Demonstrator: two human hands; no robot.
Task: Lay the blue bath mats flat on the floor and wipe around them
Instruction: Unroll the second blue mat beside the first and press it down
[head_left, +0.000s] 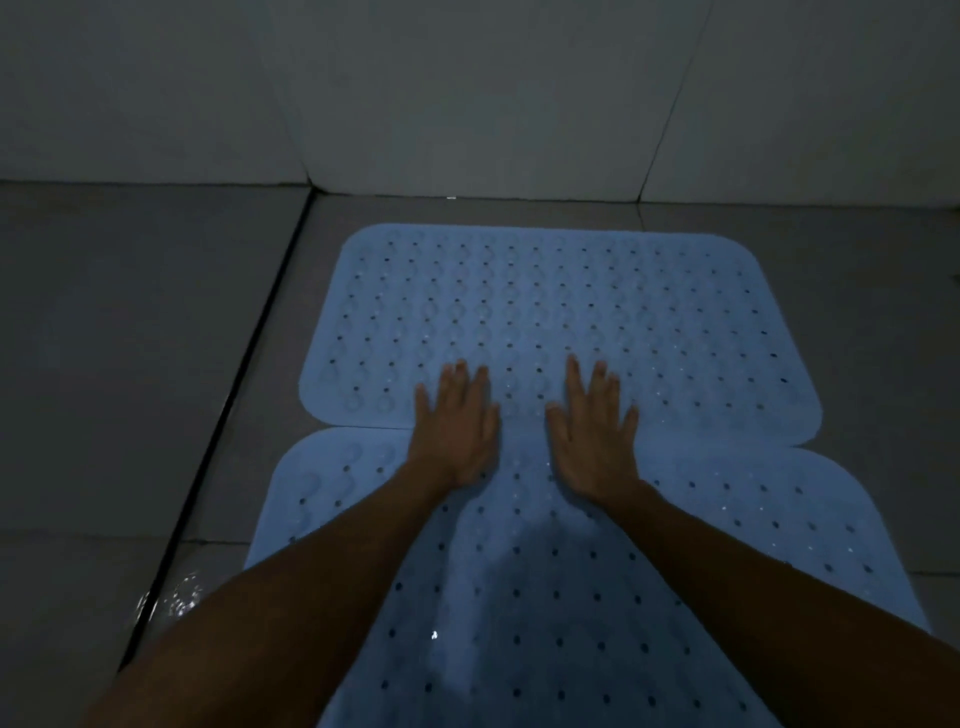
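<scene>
- On the grey tiled floor (130, 364), two perforated blue mats lie flat, far mat (571, 301) meeting near mat (519, 597) edge to edge.
- Left hand (457, 431) and right hand (595, 431), fingers spread, press across that seam.
- Wet glints (176, 597) beside a dark groove (234, 410).

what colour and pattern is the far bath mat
Light blue, with rows of small holes and round bumps across the far bath mat; best seen in the head view.

Far bath mat (561, 312), mid-frame: showing pale blue, dotted with rows of small dark holes and faint raised circles. Near bath mat (519, 597), lower frame: showing the same blue, same dark dot grid. Floor tiles (130, 364), left: appearing grey with dark grout lines. Wall (467, 88), top: appearing dull grey-white.
</scene>
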